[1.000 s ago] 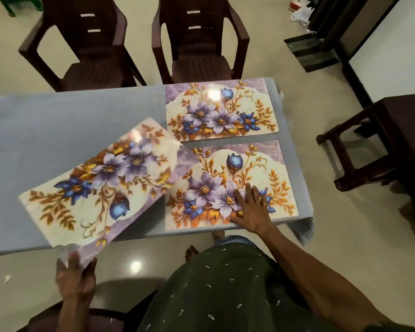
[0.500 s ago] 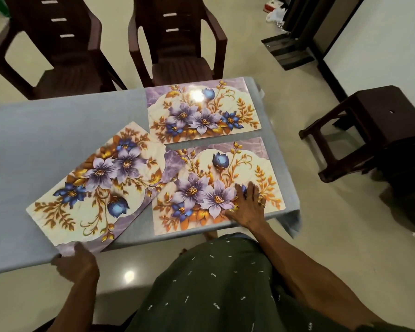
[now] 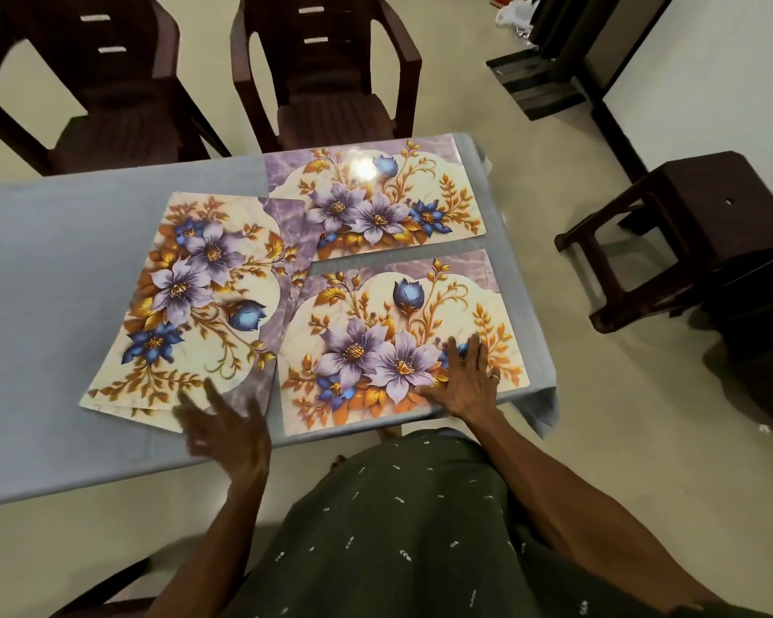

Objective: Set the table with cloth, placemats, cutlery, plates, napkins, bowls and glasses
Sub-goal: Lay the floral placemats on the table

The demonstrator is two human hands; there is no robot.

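Floral placemat [image 3: 402, 345] — right hand [image 3: 463, 385] flat, left hand [image 3: 228, 432] spread

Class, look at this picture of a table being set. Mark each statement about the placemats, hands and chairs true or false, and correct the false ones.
1. The right hand lies flat on the near right placemat. True.
2. Plates are on the placemats. False: no plates show; the mats are bare.
3. The left stack of placemats lies turned and overlaps the far placemat. True.
4. The left hand grips a glass. False: it is open, fingers spread, holding nothing.
5. Two dark chairs stand beyond the table. True.
6. The cloth is red. False: it is grey-blue.
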